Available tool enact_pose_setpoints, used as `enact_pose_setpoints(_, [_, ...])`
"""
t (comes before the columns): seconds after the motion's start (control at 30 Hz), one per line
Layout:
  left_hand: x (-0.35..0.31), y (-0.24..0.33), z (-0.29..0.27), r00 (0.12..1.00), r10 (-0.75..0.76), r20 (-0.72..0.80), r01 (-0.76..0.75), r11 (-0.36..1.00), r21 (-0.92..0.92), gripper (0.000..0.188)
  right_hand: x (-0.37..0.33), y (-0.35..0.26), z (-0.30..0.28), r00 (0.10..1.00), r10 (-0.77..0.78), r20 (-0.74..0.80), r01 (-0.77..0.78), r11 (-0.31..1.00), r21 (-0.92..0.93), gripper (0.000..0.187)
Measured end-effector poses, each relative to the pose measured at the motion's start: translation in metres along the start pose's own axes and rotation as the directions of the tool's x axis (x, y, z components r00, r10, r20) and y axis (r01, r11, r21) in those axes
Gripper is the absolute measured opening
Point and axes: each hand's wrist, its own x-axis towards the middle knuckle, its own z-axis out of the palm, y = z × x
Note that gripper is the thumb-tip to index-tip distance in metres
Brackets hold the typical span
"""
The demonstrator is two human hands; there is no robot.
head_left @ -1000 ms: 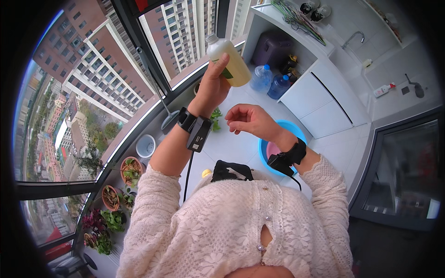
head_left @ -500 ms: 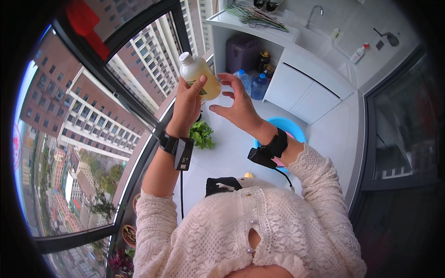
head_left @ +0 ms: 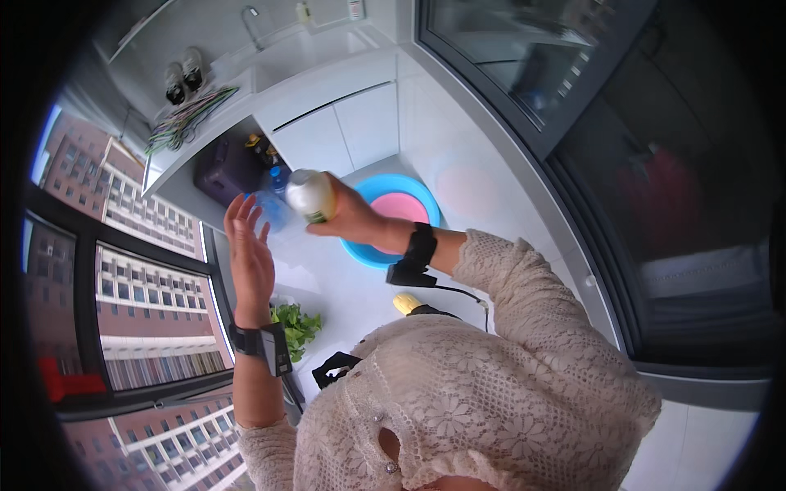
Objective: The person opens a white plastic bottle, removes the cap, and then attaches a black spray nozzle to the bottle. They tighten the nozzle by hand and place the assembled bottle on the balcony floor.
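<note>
My right hand (head_left: 352,211) is wrapped round a bottle (head_left: 310,195) with a whitish upper part and yellowish liquid below. The bottle tilts with its top toward my left; it is slightly blurred. To its left my left hand (head_left: 250,254) is raised, holding nothing, fingers stretched upward and a little apart. A gap separates its fingers from the bottle. Beyond the bottle stands a clear blue water jug (head_left: 270,211). Below my right hand, on the floor, is a blue basin (head_left: 425,194) with a pink basin (head_left: 405,206) inside it.
A white counter cabinet (head_left: 334,129) with a sink (head_left: 315,51) stands ahead, hangers (head_left: 190,117) lying on its left end. A purple suitcase (head_left: 225,170) sits in its open bay. Green leaves (head_left: 296,329) rise near my left wrist. Windows line the left; a dark-framed glass door (head_left: 524,74) is right.
The bottle has passed from my left hand to my right hand. My left hand has let go and opened. The view has turned to the right, toward the cabinet and basins.
</note>
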Motion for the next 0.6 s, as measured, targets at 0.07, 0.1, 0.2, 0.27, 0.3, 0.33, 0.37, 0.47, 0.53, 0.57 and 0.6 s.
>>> enact_pose_setpoints(0.07, [0.016,-0.005,-0.003,0.995,-0.097,0.004,0.097,0.989,-0.115,0.056,-0.018,0.024,-0.052,0.988,0.114,-0.109,-0.106,0.992,0.072,0.065])
enact_pose_setpoints(0.1, [0.022,-0.008,-0.004,0.996,-0.089,0.003,0.089,0.99,-0.108,0.055,-0.03,0.037,-0.08,0.979,0.101,-0.176,-0.105,0.994,-0.014,0.063])
enact_pose_setpoints(0.2, [0.038,-0.021,-0.002,0.995,-0.092,-0.023,0.088,0.987,-0.137,0.051,-0.069,0.078,-0.169,0.848,0.236,-0.474,-0.34,0.929,-0.145,0.063])
enact_pose_setpoints(0.27, [0.044,-0.029,0.003,0.996,-0.084,-0.016,0.082,0.99,-0.111,0.049,-0.099,0.101,-0.226,0.748,0.186,-0.638,-0.376,0.91,-0.176,0.061])
enact_pose_setpoints(0.3, [0.047,-0.032,0.005,0.996,-0.085,-0.018,0.083,0.991,-0.1,0.047,-0.114,0.109,-0.252,0.693,0.154,-0.704,-0.356,0.923,-0.148,0.061])
enact_pose_setpoints(0.33, [0.049,-0.034,0.008,0.996,-0.085,-0.013,0.084,0.993,-0.086,0.045,-0.129,0.116,-0.276,0.626,0.168,-0.762,-0.443,0.881,-0.169,0.064])
enact_pose_setpoints(0.37, [0.052,-0.036,0.01,0.996,-0.089,-0.01,0.088,0.994,-0.07,0.043,-0.143,0.12,-0.295,0.59,0.087,-0.803,-0.488,0.83,-0.268,0.066])
enact_pose_setpoints(0.47, [0.059,-0.042,0.018,0.995,-0.092,-0.026,0.091,0.995,-0.042,0.037,-0.177,0.128,-0.336,0.483,0.047,-0.874,-0.582,0.764,-0.28,0.072])
enact_pose_setpoints(0.53, [0.062,-0.046,0.022,0.995,-0.093,-0.031,0.092,0.995,-0.035,0.035,-0.19,0.133,-0.349,0.431,0.039,-0.901,-0.616,0.743,-0.262,0.075])
enact_pose_setpoints(0.57, [0.062,-0.048,0.023,0.995,-0.091,-0.028,0.09,0.995,-0.035,0.034,-0.197,0.133,-0.353,0.417,0.032,-0.908,-0.619,0.741,-0.258,0.076])
enact_pose_setpoints(0.6, [0.063,-0.05,0.024,0.994,-0.102,-0.03,0.1,0.993,-0.06,0.034,-0.202,0.134,-0.355,0.389,0.041,-0.92,-0.636,0.734,-0.236,0.077])
